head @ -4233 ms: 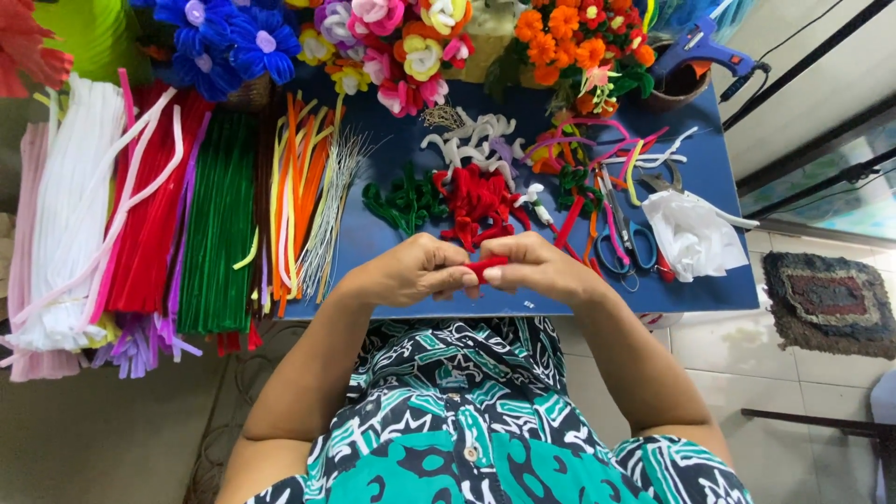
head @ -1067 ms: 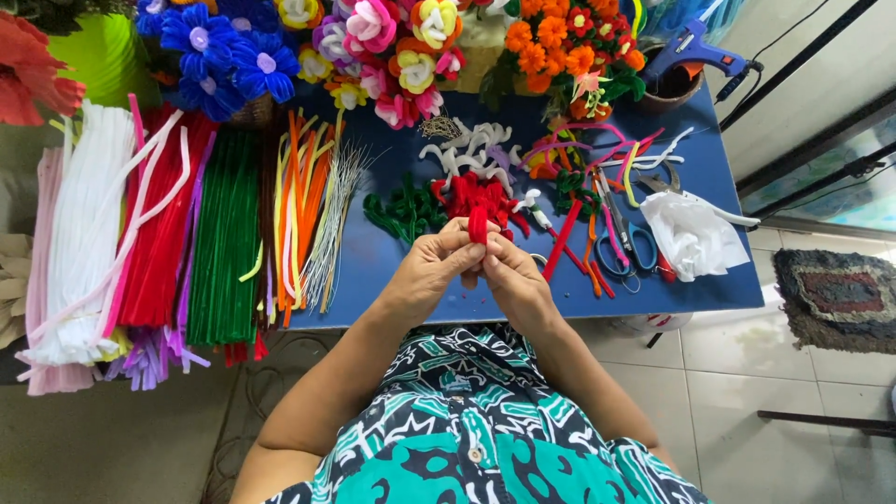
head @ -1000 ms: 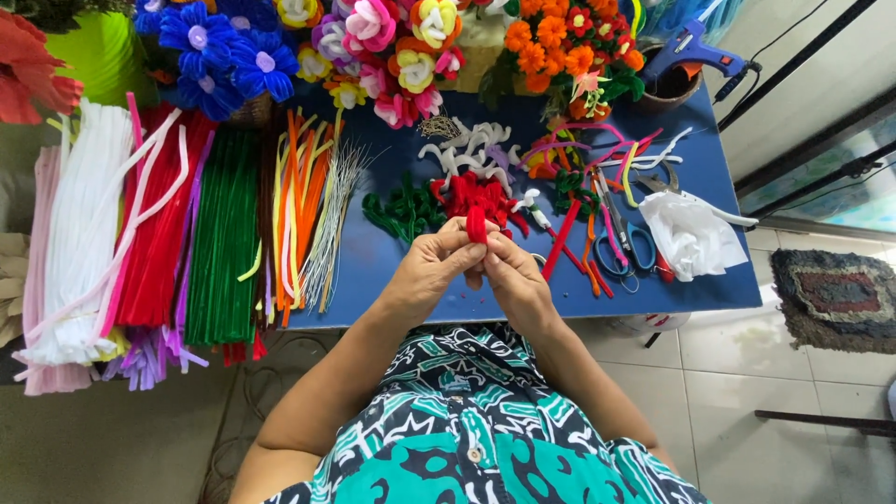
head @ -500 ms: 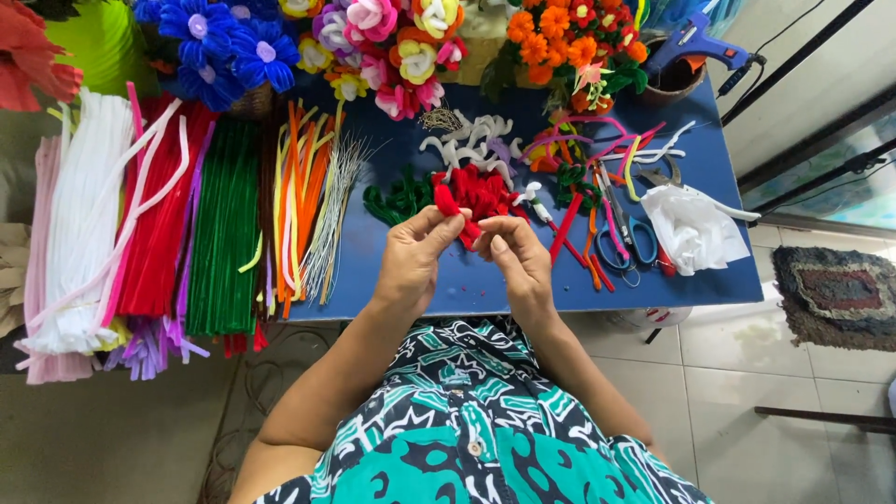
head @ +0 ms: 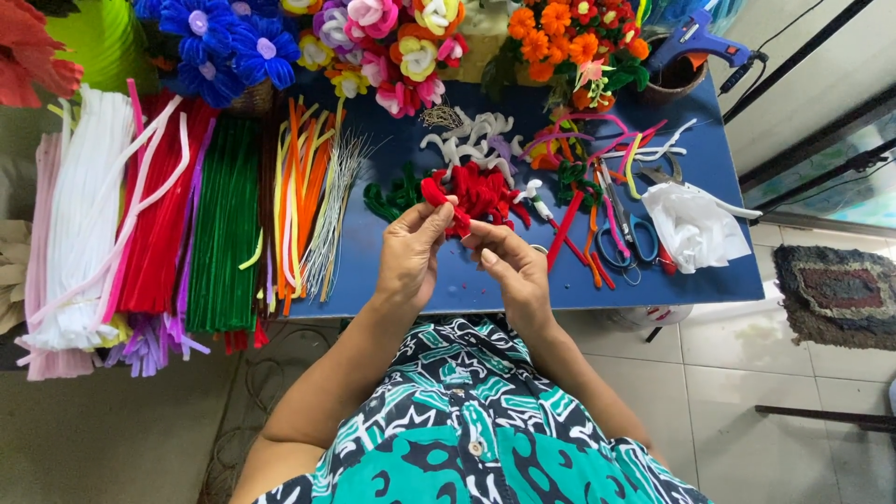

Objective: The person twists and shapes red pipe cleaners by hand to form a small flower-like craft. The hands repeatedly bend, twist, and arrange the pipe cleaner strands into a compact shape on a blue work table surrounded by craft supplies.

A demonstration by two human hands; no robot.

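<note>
Red pipe-cleaner piece (head: 437, 193): bent, fuzzy; held above near edge of blue table (head: 709, 168), sticking up and left out of the fingertips. Left hand (head: 411, 252): thumb and fingers pinched shut on its lower end. Right hand (head: 511, 271): fingers curled, tips meeting the same piece from the right at approx. the same spot; closed on it. Just behind: pile of red looped pieces (head: 485, 191), touching or overlapping in view, can't tell which. Adj. items: green bits (head: 397, 198) to left, white curled pieces (head: 471, 135) behind, blue-handled scissors (head: 630, 238) and white cloth (head: 695, 224) to right. Far left: bundles of straight stems, white (head: 79, 224), red (head: 163, 215), green (head: 224, 233).
</note>
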